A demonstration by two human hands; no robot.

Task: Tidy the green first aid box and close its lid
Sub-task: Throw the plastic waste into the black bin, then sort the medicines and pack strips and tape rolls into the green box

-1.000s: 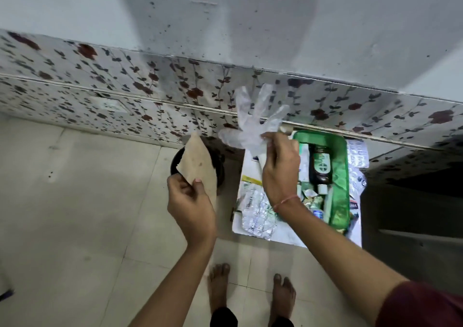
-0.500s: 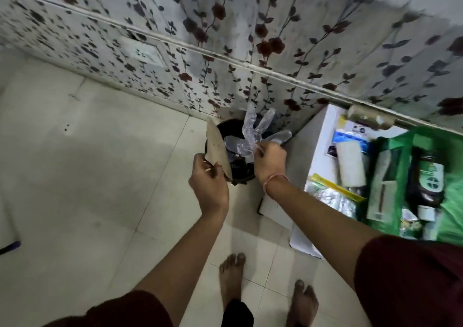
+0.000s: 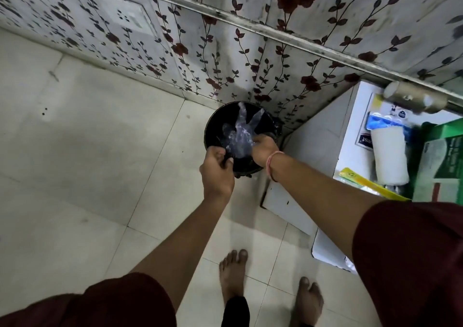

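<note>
The green first aid box (image 3: 448, 130) is cut off by the right edge of the view; its lid is out of sight. It rests on a white cabinet top (image 3: 323, 136). My right hand (image 3: 263, 148) pinches a clear plastic glove (image 3: 239, 136) down inside a black bin (image 3: 208, 131) on the floor by the wall. My left hand (image 3: 216, 168) is at the bin's near rim with its fingers curled. The dark bin hides whatever they hold.
Beside the box lie a white bandage roll (image 3: 387, 156), a blue packet (image 3: 383, 121) and a yellow-green packet (image 3: 360, 179). A tan roll (image 3: 413, 98) sits by the wall rail. My bare feet (image 3: 233, 274) stand on the tiled floor. The flowered wall is close behind the bin.
My view has swung left and down to the bin. My right hand has lowered the glove into it. The brown card that my left hand held is no longer visible.
</note>
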